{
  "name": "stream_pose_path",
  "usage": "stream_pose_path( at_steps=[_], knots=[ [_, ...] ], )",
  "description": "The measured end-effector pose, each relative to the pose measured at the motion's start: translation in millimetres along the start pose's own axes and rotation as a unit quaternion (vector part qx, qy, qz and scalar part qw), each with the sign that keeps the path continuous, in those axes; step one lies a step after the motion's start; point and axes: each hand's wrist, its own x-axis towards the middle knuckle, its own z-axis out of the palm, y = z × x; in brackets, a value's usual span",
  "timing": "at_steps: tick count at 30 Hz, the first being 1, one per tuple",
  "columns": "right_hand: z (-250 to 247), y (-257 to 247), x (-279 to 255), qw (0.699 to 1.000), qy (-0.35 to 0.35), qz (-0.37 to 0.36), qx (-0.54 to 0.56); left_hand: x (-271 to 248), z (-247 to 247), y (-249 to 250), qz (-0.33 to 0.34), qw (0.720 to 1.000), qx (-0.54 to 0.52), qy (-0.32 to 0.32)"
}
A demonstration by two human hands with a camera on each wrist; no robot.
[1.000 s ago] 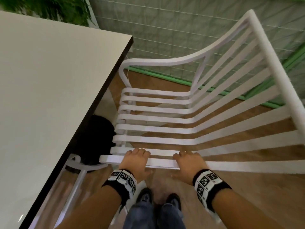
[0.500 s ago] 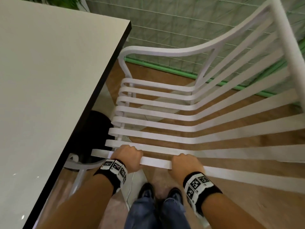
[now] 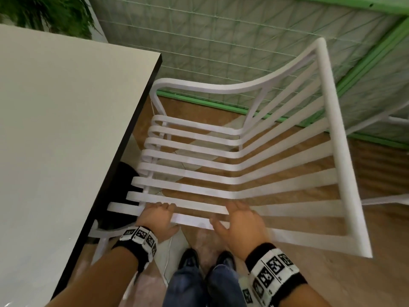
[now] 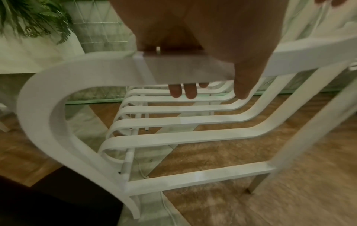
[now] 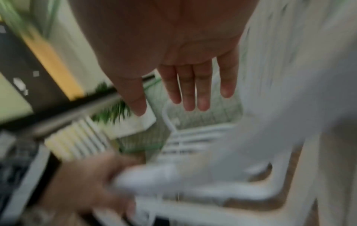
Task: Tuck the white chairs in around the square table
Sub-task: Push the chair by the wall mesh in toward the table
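Observation:
A white slatted chair stands side-on to me, its seat front close to the dark right edge of the square white table. My left hand grips the chair's near armrest. In the left wrist view its fingers curl under that armrest, with the thumb in front. My right hand hovers over the same rail with fingers spread and holds nothing. Blurred, the right wrist view shows straight fingers apart from the chair.
A green mesh fence runs behind the chair, and a plant stands beyond the table. The black table base sits under the table edge. A white cable lies on the wooden floor by my shoes.
My right hand has let go of the armrest and opened. My left hand still grips it. The view has pulled back, showing more of the chair's backrest.

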Motion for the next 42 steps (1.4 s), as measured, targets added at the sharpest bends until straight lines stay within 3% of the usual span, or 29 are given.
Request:
stream_pose_path(
  at_steps=[6, 10, 12, 16, 20, 27, 42],
  knots=[
    [-80, 22, -59, 0.967, 0.256, 0.015, 0.007, -9, -21, 66, 0.043, 0.997, -0.058, -0.023],
    [-120, 54, -82, 0.937, 0.348, 0.036, 0.022, -2, -39, 103, 0.061, 0.992, -0.088, -0.061],
    [-131, 75, -86, 0.937, 0.337, 0.073, 0.051, 2, -42, 119, 0.066, 0.990, -0.099, -0.071],
    [-137, 105, -76, 0.950, 0.238, 0.144, 0.144, 9, -38, 141, 0.050, 0.994, -0.078, -0.064],
    [-125, 113, -60, 0.946, 0.174, 0.162, 0.219, 14, -32, 147, 0.026, 0.997, -0.044, -0.053],
    [-116, 111, -59, 0.937, 0.178, 0.169, 0.250, 9, -31, 146, 0.020, 0.998, -0.017, -0.057],
    [-74, 48, -93, 0.932, 0.188, 0.164, 0.262, -43, -16, 100, 0.009, 0.995, -0.011, -0.098]
  ],
)
